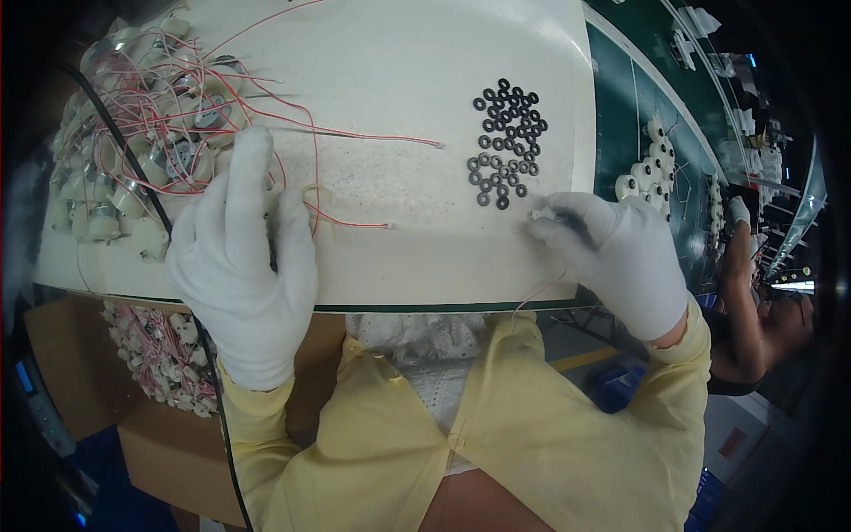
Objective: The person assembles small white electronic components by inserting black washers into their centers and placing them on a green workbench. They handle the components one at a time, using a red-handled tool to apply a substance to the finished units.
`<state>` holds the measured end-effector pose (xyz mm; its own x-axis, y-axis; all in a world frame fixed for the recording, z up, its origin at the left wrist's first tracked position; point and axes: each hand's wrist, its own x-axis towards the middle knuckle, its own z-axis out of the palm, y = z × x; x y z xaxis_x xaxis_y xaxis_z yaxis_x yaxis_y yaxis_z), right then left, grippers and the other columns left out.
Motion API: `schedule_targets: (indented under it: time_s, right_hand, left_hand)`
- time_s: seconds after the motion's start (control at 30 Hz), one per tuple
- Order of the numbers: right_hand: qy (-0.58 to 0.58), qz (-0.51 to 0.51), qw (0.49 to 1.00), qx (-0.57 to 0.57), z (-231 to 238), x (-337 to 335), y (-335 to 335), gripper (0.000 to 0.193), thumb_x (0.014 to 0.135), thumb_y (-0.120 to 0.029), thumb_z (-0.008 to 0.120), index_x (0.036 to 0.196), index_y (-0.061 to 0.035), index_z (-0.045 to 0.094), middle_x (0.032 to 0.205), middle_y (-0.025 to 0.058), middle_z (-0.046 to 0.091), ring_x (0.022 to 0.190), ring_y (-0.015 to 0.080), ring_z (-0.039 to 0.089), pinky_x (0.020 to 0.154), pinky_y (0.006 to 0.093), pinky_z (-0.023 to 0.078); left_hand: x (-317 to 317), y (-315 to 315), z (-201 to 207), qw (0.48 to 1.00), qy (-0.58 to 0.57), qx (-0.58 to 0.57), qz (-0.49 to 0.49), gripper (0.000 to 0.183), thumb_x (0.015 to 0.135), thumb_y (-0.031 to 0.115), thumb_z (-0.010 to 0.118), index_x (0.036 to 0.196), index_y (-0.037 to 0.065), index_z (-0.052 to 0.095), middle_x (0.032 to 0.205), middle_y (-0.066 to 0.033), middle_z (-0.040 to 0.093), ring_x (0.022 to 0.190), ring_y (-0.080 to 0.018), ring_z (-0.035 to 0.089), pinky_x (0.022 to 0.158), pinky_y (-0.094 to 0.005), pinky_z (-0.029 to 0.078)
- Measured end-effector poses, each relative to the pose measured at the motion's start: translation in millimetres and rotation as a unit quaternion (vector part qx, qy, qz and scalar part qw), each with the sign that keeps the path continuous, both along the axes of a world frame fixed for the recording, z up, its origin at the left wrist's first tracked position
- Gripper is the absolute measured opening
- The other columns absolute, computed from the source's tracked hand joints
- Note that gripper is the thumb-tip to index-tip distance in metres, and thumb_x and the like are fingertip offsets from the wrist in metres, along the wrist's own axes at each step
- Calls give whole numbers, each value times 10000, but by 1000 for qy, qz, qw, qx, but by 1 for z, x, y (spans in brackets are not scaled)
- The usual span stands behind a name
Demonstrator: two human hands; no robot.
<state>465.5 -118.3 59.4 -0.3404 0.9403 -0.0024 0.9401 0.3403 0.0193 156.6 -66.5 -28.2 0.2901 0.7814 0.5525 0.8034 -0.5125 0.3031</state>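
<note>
My left hand (pixel 244 253), in a white glove, lies at the right edge of a heap of small motors (pixel 182 155) with cream plastic housings and red and white wires. Its fingers are stretched out, the thumb apart from them. One wire with a small white connector (pixel 388 225) runs out from beside the thumb. My right hand (pixel 612 248), also gloved, is closed near the table's right edge. A small whitish bit (pixel 539 214) shows at its fingertips, and a thin pinkish wire (pixel 541 291) hangs below; the rest of what it holds is hidden. Several black rings (pixel 505 142) lie beyond it.
A black cable (pixel 120 133) crosses the heap and runs down past my left forearm. Below the table's front edge, a cardboard box (pixel 84 363) holds more wired parts. On the green surface to the right stand several white round parts (pixel 651 168). A co-worker's arm (pixel 737 257) is at far right.
</note>
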Motion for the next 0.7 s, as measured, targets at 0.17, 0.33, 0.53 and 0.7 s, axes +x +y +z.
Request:
schedule_targets:
  time_s: [0.17, 0.33, 0.53, 0.7]
  right_hand:
    - [-10, -81, 994, -77, 1, -6, -8, 256, 885, -292, 794, 1019, -84, 727, 791, 105, 743, 689, 309, 705, 728, 356, 574]
    - [205, -214, 945, -138, 1, -6, -10, 208, 984, -186, 698, 1110, -22, 721, 869, 99, 769, 722, 166, 725, 690, 275, 568]
    - [230, -277, 932, -30, -29, 9, -58, 230, 1030, -157, 599, 1207, -40, 686, 833, 195, 721, 720, 341, 718, 644, 380, 562]
    - [205, -344, 913, -83, -12, 26, -79, 257, 1007, -151, 634, 1234, -42, 683, 769, 201, 691, 703, 352, 708, 629, 396, 544]
  left_hand:
    - [4, 0, 0, 1000, -17, 8, 3, 518, 918, 46, 703, 1423, 22, 593, 934, -100, 661, 822, -259, 620, 797, -400, 494]
    - [6, 4, 4, 999, -22, 24, 0, 543, 844, 53, 740, 1377, 52, 638, 876, -104, 651, 712, -297, 607, 671, -416, 506]
    - [10, 4, 4, 999, -24, 30, 2, 511, 859, 56, 728, 1363, 39, 643, 889, -115, 663, 742, -305, 618, 705, -418, 507]
    - [10, -2, 4, 999, -5, 25, 24, 500, 875, 34, 713, 1369, 35, 638, 955, -121, 693, 790, -309, 634, 753, -425, 510]
